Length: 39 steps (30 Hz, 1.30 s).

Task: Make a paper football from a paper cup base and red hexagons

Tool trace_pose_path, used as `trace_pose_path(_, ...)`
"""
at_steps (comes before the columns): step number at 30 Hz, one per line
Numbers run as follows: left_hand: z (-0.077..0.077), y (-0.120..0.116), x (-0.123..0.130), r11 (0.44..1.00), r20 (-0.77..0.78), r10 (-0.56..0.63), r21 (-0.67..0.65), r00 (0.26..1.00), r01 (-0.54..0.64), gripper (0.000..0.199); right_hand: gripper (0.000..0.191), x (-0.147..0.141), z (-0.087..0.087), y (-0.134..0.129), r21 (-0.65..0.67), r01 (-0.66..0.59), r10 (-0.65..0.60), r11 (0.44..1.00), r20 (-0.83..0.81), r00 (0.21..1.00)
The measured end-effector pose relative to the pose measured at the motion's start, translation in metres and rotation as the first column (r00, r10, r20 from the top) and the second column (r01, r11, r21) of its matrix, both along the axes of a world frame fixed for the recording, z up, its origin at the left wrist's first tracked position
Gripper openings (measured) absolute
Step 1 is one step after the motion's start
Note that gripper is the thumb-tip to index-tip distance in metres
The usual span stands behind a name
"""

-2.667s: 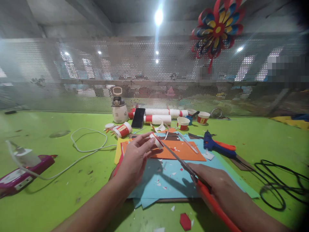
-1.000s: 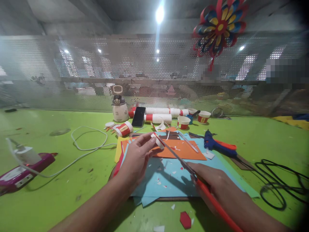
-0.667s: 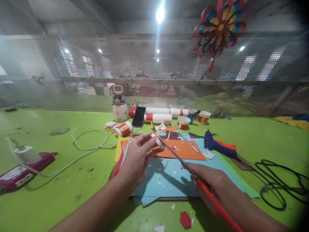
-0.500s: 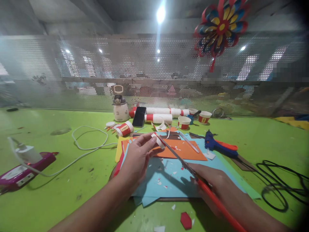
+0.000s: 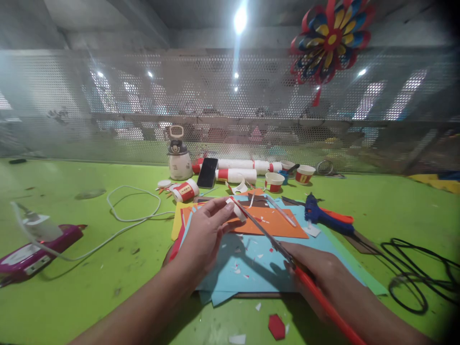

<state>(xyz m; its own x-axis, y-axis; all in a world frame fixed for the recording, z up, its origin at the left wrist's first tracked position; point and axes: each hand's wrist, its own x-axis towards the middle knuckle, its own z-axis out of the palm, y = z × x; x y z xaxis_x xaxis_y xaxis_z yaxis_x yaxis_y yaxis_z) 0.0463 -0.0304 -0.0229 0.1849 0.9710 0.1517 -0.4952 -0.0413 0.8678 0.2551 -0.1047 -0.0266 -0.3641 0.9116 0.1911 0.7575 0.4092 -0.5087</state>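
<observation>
Between the thumb and fingers of my left hand [image 5: 206, 230] is a small piece of white and red paper [image 5: 237, 212], perhaps cut from a paper cup. My right hand [image 5: 319, 273] grips red-handled scissors [image 5: 312, 287], whose blades point up and left to the edge of that piece. The blades look nearly closed there; whether paper lies between them I cannot make out. Beneath both hands are light blue paper sheets [image 5: 251, 278] with an orange sheet [image 5: 287, 225] on top. Tiny white and red scraps are scattered over the blue sheet.
A blue glue gun [image 5: 325, 218] with a black cord lies at the right. Behind the papers stand paper cups [image 5: 274, 182], a phone [image 5: 207, 173] and a bottle [image 5: 180, 163]. A purple power strip [image 5: 43, 254] with a white cable is at the left. A red hexagon [image 5: 276, 327] lies in front.
Almost nothing differs. Both hands, the scissors and the paper piece hold nearly the same position; the view has shifted very slightly.
</observation>
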Motion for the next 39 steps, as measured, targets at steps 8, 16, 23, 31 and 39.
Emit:
trace_pose_path(8,0.001,0.000,0.001,1.000,0.001,0.014,-0.010,1.000,-0.014,0.015,0.040,-0.002,-0.002,-0.001,-0.012,0.020,-0.021,1.000,-0.011,1.000)
trace_pose_path(16,0.002,0.000,0.001,1.000,-0.017,0.022,-0.004,1.000,-0.022,0.016,0.036,-0.002,0.002,-0.001,-0.035,0.030,-0.031,0.999,-0.031,0.999)
trace_pose_path(23,0.001,0.001,0.001,1.000,-0.018,0.024,0.008,1.000,-0.024,0.016,0.032,-0.006,0.007,-0.004,-0.029,0.029,-0.030,0.999,-0.046,0.998)
trace_pose_path(31,0.001,0.000,0.001,1.000,-0.016,0.022,0.004,1.000,-0.022,0.016,0.030,-0.007,0.007,-0.003,-0.019,0.036,-0.036,0.999,-0.015,0.999)
trace_pose_path(39,0.001,0.001,0.000,0.998,-0.015,0.061,-0.012,0.998,-0.062,0.020,0.039,-0.002,0.002,0.001,0.004,-0.014,0.014,1.000,-0.016,1.000)
